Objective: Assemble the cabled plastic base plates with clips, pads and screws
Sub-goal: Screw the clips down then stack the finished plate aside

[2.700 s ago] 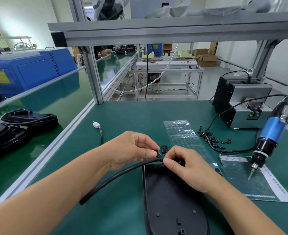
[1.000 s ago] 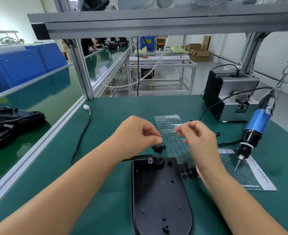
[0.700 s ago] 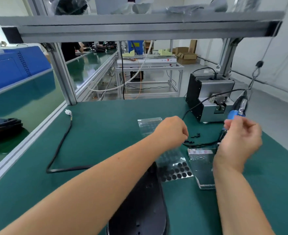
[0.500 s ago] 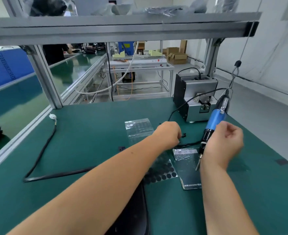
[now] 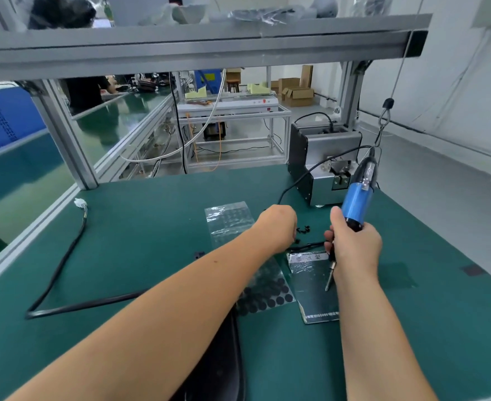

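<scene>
right hand: now grips the blue screwdriver, centre right, after leaving the cable
left hand: reaches over to the loose screws
base plate: slips to the bottom edge

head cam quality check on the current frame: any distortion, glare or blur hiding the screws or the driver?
Head view: wide-angle bending bows the overhead shelf beam; glare streaks the clear bag and the pad sheet; the small black screws by the left hand are soft and tiny; the electric screwdriver, gripped by the right hand, reads clearly; light is even, with soft shadows.
</scene>
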